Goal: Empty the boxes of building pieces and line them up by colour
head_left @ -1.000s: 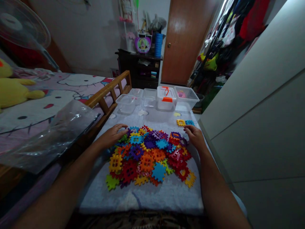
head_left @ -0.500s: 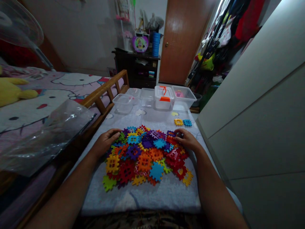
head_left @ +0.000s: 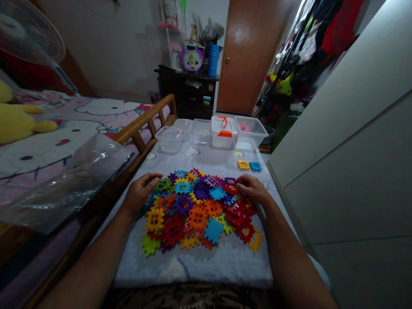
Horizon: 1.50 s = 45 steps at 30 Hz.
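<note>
The cloth-covered table (head_left: 219, 267) here carries a colourful heap of toy tiles (head_left: 202, 208), a yellow tile (head_left: 243, 168) and blue tile (head_left: 255, 169) beyond, then plastic boxes (head_left: 222, 141).

Glossy plastic tiles (head_left: 197, 218), matt cloth cover (head_left: 222, 270), wooden rail (head_left: 144, 118)

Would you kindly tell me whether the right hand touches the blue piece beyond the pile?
Apart: the head view shows cloth between the right hand and blue piece.
</note>
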Each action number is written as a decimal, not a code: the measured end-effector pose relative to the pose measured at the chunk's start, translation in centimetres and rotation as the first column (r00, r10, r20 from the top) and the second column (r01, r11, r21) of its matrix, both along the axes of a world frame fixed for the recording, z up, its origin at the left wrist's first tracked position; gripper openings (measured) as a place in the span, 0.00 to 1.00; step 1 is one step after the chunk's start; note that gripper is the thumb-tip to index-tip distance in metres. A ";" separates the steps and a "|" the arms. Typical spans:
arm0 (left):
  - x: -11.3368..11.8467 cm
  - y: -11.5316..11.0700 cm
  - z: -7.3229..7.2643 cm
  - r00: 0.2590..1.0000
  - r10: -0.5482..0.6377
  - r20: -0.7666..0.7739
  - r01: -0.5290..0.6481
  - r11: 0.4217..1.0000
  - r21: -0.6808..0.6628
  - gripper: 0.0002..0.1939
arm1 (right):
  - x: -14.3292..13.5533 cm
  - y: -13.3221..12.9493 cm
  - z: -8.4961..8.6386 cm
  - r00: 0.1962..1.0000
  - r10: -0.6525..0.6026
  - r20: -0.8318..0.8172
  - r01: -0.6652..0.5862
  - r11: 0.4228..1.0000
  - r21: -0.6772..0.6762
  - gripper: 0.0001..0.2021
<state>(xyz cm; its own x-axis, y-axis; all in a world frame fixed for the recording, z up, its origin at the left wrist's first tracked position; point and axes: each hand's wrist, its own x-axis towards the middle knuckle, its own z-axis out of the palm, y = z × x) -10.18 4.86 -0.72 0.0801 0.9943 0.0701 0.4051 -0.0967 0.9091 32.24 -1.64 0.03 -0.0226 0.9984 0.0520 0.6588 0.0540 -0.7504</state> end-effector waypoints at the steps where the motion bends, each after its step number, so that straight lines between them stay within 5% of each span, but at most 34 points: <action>1: -0.1 0.1 -0.1 1.000 0.004 -0.017 -0.003 1.000 0.017 0.26 | -0.1 -0.1 0.3 1.000 0.009 -0.028 -0.009 1.000 -0.029 0.10; 12: -0.2 0.4 -0.5 0.997 -0.029 -0.066 0.031 0.999 0.027 0.24 | 1.4 -0.1 0.3 0.988 -0.147 -0.038 0.150 0.985 0.081 0.12; 18: -0.1 0.4 -0.6 0.994 -0.052 -0.094 0.055 0.998 0.025 0.26 | 1.8 -0.3 0.0 0.998 -0.036 0.049 0.038 0.999 -0.024 0.17; 31: 0.2 0.2 -0.4 0.989 -0.046 -0.142 0.054 0.997 0.052 0.25 | -1.1 -0.7 1.4 0.949 0.287 0.127 -0.296 0.953 0.061 0.14; 45: 0.2 0.3 -0.5 0.990 -0.059 -0.128 0.065 0.997 0.043 0.26 | -2.7 -0.6 1.3 0.960 0.261 0.102 -0.271 0.958 0.093 0.06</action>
